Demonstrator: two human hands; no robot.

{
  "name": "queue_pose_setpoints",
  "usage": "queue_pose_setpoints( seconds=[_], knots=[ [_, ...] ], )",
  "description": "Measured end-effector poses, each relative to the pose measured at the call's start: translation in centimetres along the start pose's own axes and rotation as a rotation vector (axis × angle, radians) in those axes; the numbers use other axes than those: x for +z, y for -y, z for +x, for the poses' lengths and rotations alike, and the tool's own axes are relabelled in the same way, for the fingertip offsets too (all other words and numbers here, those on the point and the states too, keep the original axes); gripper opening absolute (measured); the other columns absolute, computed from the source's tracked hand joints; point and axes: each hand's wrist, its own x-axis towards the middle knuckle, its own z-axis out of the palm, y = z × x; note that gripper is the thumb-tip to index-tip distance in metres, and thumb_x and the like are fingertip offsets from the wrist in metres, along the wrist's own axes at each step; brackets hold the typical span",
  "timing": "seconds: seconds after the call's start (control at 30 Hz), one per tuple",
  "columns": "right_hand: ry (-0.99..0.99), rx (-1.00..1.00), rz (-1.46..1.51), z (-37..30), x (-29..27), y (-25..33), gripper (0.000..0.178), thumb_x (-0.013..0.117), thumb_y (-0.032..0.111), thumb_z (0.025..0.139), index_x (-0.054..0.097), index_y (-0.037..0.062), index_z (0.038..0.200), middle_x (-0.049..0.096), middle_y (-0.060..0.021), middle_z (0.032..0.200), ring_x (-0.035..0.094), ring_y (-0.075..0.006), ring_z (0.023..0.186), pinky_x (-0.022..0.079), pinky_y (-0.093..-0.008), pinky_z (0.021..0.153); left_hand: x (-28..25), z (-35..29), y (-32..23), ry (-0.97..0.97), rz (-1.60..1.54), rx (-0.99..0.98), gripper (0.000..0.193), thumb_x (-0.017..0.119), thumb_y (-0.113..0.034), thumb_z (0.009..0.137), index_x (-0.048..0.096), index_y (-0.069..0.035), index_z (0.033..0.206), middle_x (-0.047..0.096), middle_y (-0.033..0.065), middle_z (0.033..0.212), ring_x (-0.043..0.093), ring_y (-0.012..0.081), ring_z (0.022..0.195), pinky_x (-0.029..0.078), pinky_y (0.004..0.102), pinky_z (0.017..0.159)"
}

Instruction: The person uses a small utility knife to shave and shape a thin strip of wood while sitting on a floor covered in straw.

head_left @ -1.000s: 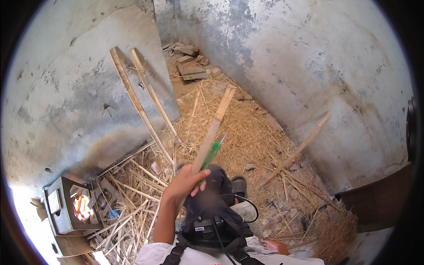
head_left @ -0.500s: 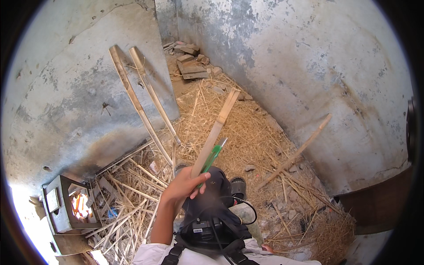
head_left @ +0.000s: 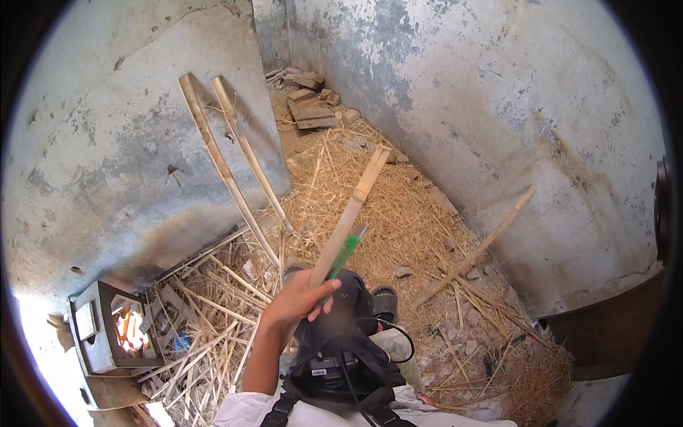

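My left hand [head_left: 295, 302] is closed around the lower end of a flat bamboo strip [head_left: 350, 215] and a green box cutter [head_left: 344, 256]. The strip slants up and away to the right, its pale inner face showing a joint near the far end. Beside it, on the right, lies the cutter with its grey blade out, pointing the same way. Only a small skin-coloured patch of my right hand [head_left: 427, 400] shows past the white sleeve at the lower edge. Its fingers are hidden.
Two bamboo lengths [head_left: 226, 164] lean against the left wall. Another stick [head_left: 480, 242] leans right. Straw [head_left: 398, 206] and loose strips [head_left: 206, 334] cover the floor. A box-like frame [head_left: 89, 327] stands lower left; bricks [head_left: 311, 110] are piled in the far corner.
The view has shifted very slightly. The bamboo strip and box cutter have tipped a little to the right in my left hand, whose grip is unchanged.
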Motion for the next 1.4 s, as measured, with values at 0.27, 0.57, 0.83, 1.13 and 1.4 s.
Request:
queue_pose_setpoints(
  seconds=[0.27,0.57,0.83,1.13,1.4],
  knots=[
    [-0.028,-0.006,0.007,0.1,0.0,0.1,0.043,0.071,0.032,0.096,0.066,0.0089,0.131,0.076,-0.0088,0.109,0.072,-0.021,0.093,0.054,-0.0365,0.073,0.1,-0.1,-0.1,0.008,0.015,-0.012,0.028,0.068,-0.028,0.106,0.059,-0.003,0.114,0.064,0.0036,0.068,0.048,0.0065,0.042,0.032,0.0233,0.039],
    [-0.059,-0.009,0.013,0.3,0.0,0.2,0.047,0.069,0.03,0.096,0.063,0.0084,0.137,0.075,-0.0078,0.109,0.07,-0.0192,0.094,0.052,-0.0348,0.07,0.1,0.0,-0.1,0.002,0.001,-0.011,0.027,0.07,-0.029,0.105,0.059,-0.004,0.111,0.065,0.004,0.067,0.05,0.0065,0.041,0.033,0.0229,0.038],
    [-0.096,-0.009,0.018,0.5,-0.1,0.3,0.051,0.068,0.028,0.097,0.06,0.008,0.142,0.073,-0.007,0.11,0.069,-0.0175,0.096,0.049,-0.0333,0.068,0.0,-0.1,0.1,-0.002,0.012,-0.017,0.029,0.07,-0.03,0.105,0.059,-0.004,0.111,0.065,0.0037,0.067,0.05,0.0063,0.041,0.032,0.023,0.038],
    [-0.555,-0.249,0.064,3.5,0.9,6.7,0.055,0.066,0.026,0.097,0.057,0.0075,0.148,0.072,-0.006,0.111,0.067,-0.0157,0.097,0.046,-0.0316,0.065,0.3,0.0,0.1,-0.001,0.027,-0.022,0.029,0.07,-0.031,0.105,0.06,-0.004,0.109,0.065,0.0024,0.069,0.051,0.0066,0.043,0.034,0.0234,0.039],
    [0.478,-0.599,-0.218,-4.9,26.4,31.0,0.064,0.053,0.036,0.109,0.04,0.0005,0.16,0.05,-0.0235,0.159,0.049,-0.0333,0.148,0.039,-0.0453,0.122,1.7,-0.6,0.2,0.017,0.072,0.011,0.027,0.068,-0.028,0.105,0.063,-0.003,0.113,0.065,0.0022,0.07,0.052,0.0068,0.045,0.037,0.0238,0.041]
  ],
)
